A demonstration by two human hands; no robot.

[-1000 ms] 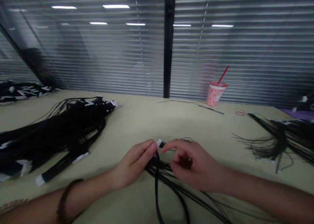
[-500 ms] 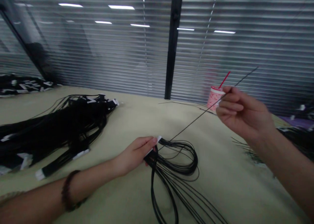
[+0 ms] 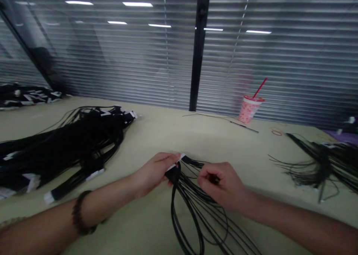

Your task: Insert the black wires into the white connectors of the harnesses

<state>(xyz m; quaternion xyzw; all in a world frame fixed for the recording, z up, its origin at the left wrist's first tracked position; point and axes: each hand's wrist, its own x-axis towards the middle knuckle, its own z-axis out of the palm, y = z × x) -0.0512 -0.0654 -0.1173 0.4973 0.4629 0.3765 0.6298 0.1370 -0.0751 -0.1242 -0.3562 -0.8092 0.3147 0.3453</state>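
Observation:
My left hand grips a small white connector at the end of a black wire harness, whose long loops trail toward me across the table. My right hand is closed a little to the right of the connector. A dark bit of wire shows between its thumb and fingertips, and the fingers hide most of it. A beaded bracelet circles my left wrist.
A large heap of black wire harnesses with white ends lies to the left, and another lies to the right. A pink cup with a red straw stands at the far edge of the table, before slatted blinds.
My right hand has come down from the upper right, where it held up a long thin wire, and is now back at the harness. My left hand remains on the connector.

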